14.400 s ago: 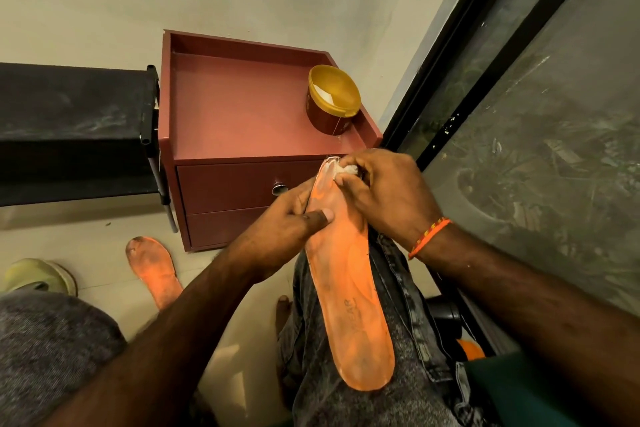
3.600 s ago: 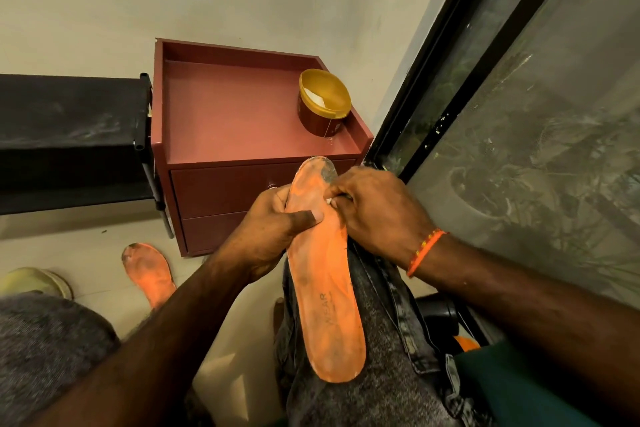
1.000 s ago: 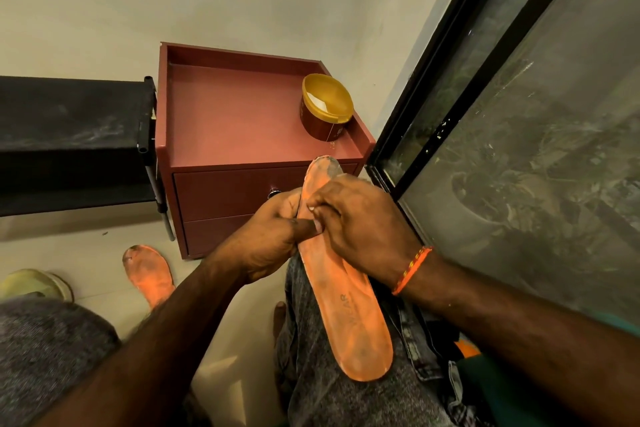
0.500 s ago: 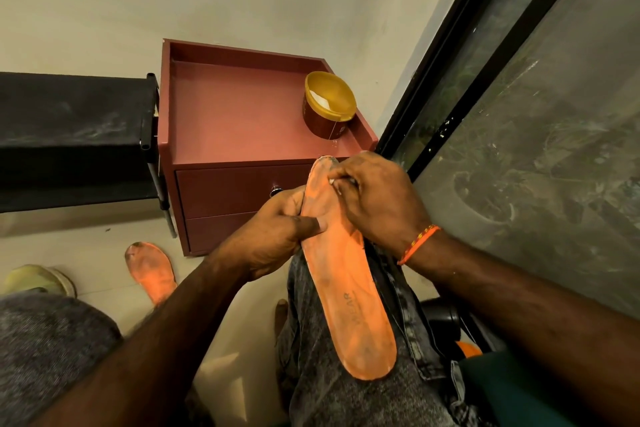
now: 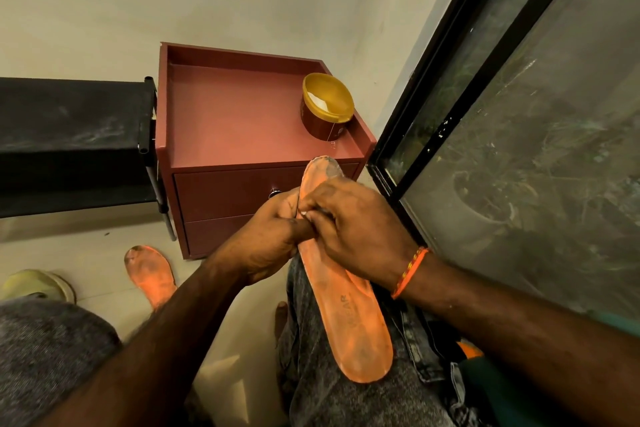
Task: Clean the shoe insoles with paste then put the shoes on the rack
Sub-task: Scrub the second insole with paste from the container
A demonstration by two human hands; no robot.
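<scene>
An orange insole (image 5: 349, 308) lies lengthwise on my right thigh, its grey-smeared toe end pointing toward the cabinet. My left hand (image 5: 270, 236) grips its left edge, thumb across the top. My right hand (image 5: 353, 232) presses down on the insole's upper part with curled fingers pinching a small white wad, of which only a sliver shows. An open gold jar of white paste (image 5: 327, 107) stands on the red cabinet's top, at its right side. A second orange insole (image 5: 150, 274) lies on the floor to the left.
The red drawer cabinet (image 5: 228, 128) stands against the wall ahead. A black rack shelf (image 5: 69, 118) adjoins it on the left. A yellowish shoe (image 5: 34, 284) sits at the far left on the floor. A dark-framed glass door (image 5: 519, 114) runs along the right.
My right hand has slid from the insole's toe end down toward its middle, close against my left thumb. The left hand keeps its grip.
</scene>
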